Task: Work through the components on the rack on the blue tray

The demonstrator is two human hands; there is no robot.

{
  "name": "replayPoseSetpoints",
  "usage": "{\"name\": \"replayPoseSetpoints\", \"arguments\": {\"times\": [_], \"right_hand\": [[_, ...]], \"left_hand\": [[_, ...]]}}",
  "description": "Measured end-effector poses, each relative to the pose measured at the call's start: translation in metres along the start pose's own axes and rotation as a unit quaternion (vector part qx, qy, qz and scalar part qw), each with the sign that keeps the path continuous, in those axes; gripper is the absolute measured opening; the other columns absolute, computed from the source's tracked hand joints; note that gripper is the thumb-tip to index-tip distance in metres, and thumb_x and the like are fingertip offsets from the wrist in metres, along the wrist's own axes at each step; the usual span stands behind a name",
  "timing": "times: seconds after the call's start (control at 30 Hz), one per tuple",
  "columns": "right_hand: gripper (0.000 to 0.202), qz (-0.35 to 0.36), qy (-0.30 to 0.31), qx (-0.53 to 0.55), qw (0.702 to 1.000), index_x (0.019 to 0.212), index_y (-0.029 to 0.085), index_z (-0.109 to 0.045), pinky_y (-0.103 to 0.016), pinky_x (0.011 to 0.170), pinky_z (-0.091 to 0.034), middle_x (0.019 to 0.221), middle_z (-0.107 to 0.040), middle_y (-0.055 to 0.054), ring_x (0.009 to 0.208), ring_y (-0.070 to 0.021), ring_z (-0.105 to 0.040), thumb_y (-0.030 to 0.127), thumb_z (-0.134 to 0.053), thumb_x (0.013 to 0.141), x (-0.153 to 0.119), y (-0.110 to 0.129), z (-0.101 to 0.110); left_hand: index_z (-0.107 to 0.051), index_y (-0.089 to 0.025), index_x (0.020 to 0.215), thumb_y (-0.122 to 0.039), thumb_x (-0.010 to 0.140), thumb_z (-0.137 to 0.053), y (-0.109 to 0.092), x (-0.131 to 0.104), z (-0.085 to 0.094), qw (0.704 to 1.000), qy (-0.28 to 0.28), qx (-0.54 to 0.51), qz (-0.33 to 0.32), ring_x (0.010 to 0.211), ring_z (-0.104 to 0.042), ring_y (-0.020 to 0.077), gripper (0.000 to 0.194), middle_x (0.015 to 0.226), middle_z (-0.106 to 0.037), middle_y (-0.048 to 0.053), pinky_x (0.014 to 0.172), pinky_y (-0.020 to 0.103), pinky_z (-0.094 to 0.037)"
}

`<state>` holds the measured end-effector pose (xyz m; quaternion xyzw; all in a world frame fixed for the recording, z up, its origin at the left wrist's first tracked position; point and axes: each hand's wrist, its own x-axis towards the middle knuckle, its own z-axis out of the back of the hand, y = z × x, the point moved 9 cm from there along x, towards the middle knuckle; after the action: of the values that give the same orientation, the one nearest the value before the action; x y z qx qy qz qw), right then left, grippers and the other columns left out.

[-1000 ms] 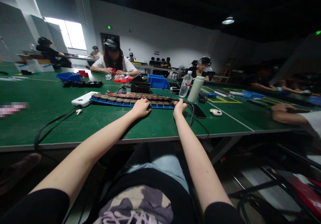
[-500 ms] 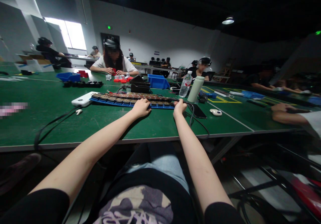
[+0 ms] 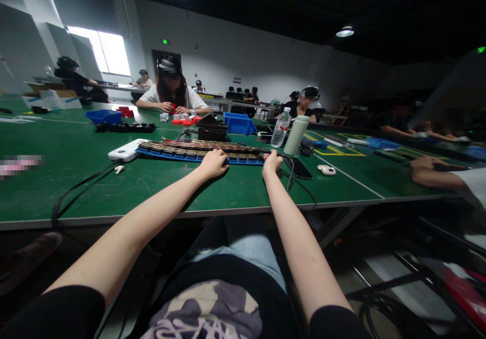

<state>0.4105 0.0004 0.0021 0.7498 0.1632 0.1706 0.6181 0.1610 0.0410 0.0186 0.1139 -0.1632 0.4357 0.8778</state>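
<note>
A long, slightly curved blue strip lies across the table in front of me, carrying dark and copper-coloured rows of small parts. Around its near edge, right of the middle, the fingers of my left hand are bent and closed. My right hand pinches the strip's right end, where a dark cable passes by; its fingertips are partly hidden. Beside that hand a black phone lies flat. The strip's left end meets a white power bank.
Behind the strip stand a black box, a blue bin, a water bottle and a pale green flask. An earbud case lies right, an earbud left. A co-worker sits opposite, handling red parts.
</note>
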Motion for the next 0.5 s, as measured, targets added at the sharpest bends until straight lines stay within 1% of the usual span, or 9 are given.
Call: {"name": "replayPoseSetpoints", "arguments": {"times": [0.23, 0.5], "right_hand": [[0.044, -0.009, 0.002, -0.001, 1.000, 0.055, 0.027, -0.052, -0.029, 0.084, -0.055, 0.055, -0.062, 0.000, 0.070, -0.0182, -0.067, 0.025, -0.055, 0.099, -0.0014, 0.0003, 0.0003], [0.041, -0.011, -0.006, 0.000, 1.000, 0.057, 0.027, -0.055, -0.031, 0.084, -0.056, 0.053, -0.062, 0.000, 0.071, -0.0199, -0.067, 0.025, -0.056, 0.098, -0.0025, 0.0015, 0.0026]], "left_hand": [[-0.074, -0.020, 0.130, -0.036, 0.101, -0.062, -0.0004, -0.0005, 0.0009, 1.000, 0.000, 0.001, -0.003, 0.128, -0.063, 0.0329, 0.035, 0.138, -0.070, 0.015, 0.106, 0.044, -0.051], [-0.074, -0.016, 0.133, -0.035, 0.103, -0.062, -0.0029, -0.0011, 0.0026, 1.000, 0.010, 0.011, -0.002, 0.130, -0.063, 0.0336, 0.038, 0.141, -0.070, 0.016, 0.108, 0.044, -0.052]]}}
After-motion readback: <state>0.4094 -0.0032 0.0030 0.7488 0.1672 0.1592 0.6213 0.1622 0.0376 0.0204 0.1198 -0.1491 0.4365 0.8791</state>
